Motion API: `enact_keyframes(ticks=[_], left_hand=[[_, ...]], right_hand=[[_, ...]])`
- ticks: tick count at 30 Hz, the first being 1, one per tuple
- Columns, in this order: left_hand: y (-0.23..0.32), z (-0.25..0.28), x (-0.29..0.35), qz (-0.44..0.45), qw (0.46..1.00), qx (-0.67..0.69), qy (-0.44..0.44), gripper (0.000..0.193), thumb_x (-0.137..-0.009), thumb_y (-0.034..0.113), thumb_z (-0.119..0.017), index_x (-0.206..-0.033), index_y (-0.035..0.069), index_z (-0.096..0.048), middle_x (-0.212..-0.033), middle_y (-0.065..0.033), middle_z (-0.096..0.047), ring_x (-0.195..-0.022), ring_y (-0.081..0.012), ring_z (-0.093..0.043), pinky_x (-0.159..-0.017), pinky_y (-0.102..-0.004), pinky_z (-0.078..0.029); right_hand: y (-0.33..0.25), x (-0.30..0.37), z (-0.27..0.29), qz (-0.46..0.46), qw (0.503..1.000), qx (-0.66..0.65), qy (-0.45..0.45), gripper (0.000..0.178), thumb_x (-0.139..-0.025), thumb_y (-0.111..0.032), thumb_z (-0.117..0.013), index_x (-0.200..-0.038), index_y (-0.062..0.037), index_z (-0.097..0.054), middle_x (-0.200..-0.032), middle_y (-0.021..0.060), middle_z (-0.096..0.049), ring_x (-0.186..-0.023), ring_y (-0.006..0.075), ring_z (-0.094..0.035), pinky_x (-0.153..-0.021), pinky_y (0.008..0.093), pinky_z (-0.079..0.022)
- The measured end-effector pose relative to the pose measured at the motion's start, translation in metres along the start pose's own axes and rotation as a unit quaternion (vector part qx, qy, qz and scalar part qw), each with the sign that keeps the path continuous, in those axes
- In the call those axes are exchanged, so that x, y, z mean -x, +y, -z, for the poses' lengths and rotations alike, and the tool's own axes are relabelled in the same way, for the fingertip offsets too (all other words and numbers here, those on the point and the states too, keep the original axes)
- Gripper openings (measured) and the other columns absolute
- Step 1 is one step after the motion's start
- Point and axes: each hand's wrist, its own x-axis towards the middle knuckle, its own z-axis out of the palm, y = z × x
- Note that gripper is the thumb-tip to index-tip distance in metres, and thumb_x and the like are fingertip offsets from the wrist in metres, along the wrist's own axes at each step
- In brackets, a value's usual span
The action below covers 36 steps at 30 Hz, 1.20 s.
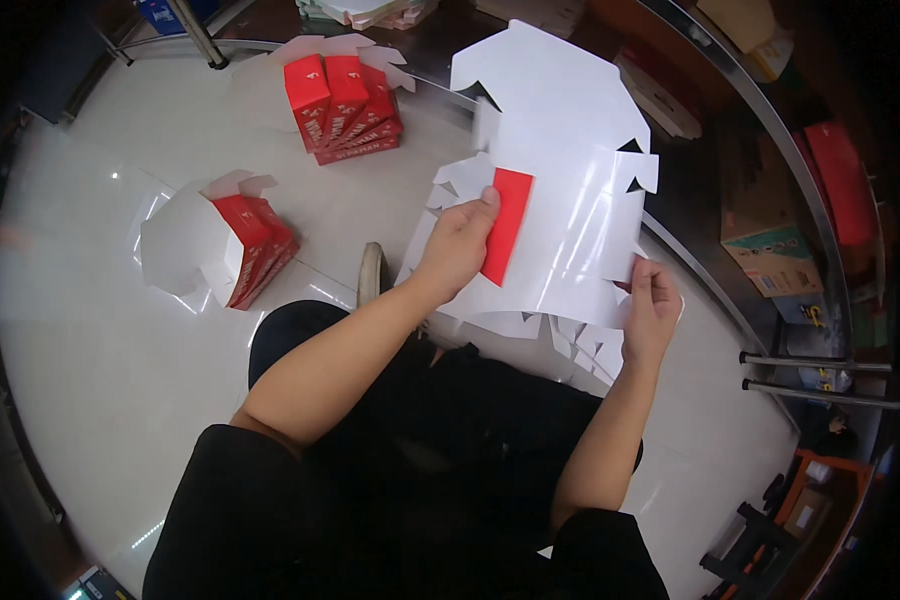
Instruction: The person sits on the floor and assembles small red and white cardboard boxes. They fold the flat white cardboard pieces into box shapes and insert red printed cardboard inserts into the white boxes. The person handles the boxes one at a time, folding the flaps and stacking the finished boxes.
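Between my hands is a large white cardboard box blank (pixel 570 210), its white inner face up and a red flap (pixel 511 222) folded over along its left side. My left hand (pixel 459 240) is closed on that left side, with the thumb on the red flap. At the lower right edge, my right hand (pixel 653 305) pinches the card between thumb and fingers. Beneath it lie more white blanks (pixel 515 325), partly hidden by the held one.
Several red folded boxes (pixel 342 108) stand nested on the floor, with another red and white stack (pixel 255 245) nearer left. A metal-framed shelf (pixel 715 265) runs along the right, holding a cardboard carton (pixel 765 235). Black-and-orange equipment (pixel 770 530) stands lower right.
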Motion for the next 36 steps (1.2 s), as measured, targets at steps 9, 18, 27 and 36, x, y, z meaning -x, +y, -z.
enact_keyframes(ticks=[9,18,27,36], left_hand=[[0.024,0.0,0.007,0.067,0.995,-0.068,-0.014,0.042,-0.096,0.037,-0.067,-0.104,-0.004,-0.073,-0.085,-0.0047,-0.072,-0.075,-0.0072,-0.063,-0.068,-0.0236,-0.052],[0.008,0.005,0.004,0.043,0.996,-0.064,0.051,0.026,-0.084,0.023,-0.08,-0.091,0.0,-0.073,-0.073,-0.0038,-0.067,-0.061,-0.0082,-0.057,-0.057,-0.0258,-0.047],[-0.016,0.004,-0.005,-0.202,0.951,-0.211,0.1,0.057,-0.094,0.044,-0.066,-0.062,-0.002,-0.059,-0.051,-0.0111,-0.054,-0.045,-0.0155,-0.046,-0.046,-0.0341,-0.039],[0.001,0.006,-0.005,-0.181,0.932,-0.306,0.074,0.048,-0.099,0.044,-0.058,-0.081,-0.001,-0.059,-0.059,-0.017,-0.058,-0.054,-0.0282,-0.061,-0.054,-0.0386,-0.044]], right_hand=[[0.001,0.001,-0.001,-0.186,0.962,-0.179,-0.088,0.025,-0.097,-0.023,-0.066,-0.104,0.0,-0.072,-0.094,0.0052,-0.071,-0.075,0.0087,-0.059,-0.067,0.0245,-0.047],[-0.012,0.008,0.007,-0.102,0.968,-0.07,-0.218,0.028,-0.071,-0.003,-0.085,-0.095,0.0016,-0.071,-0.088,0.009,-0.074,-0.078,0.0147,-0.068,-0.076,0.0286,-0.053],[-0.021,0.009,0.005,-0.129,0.969,-0.003,-0.21,0.029,-0.068,0.004,-0.084,-0.093,0.003,-0.071,-0.086,0.0102,-0.073,-0.078,0.0166,-0.069,-0.074,0.0296,-0.054],[-0.016,0.007,-0.002,-0.113,0.978,-0.007,-0.176,0.018,-0.082,-0.007,-0.078,-0.095,0.0033,-0.072,-0.083,0.0087,-0.072,-0.077,0.0132,-0.064,-0.072,0.0266,-0.05]])
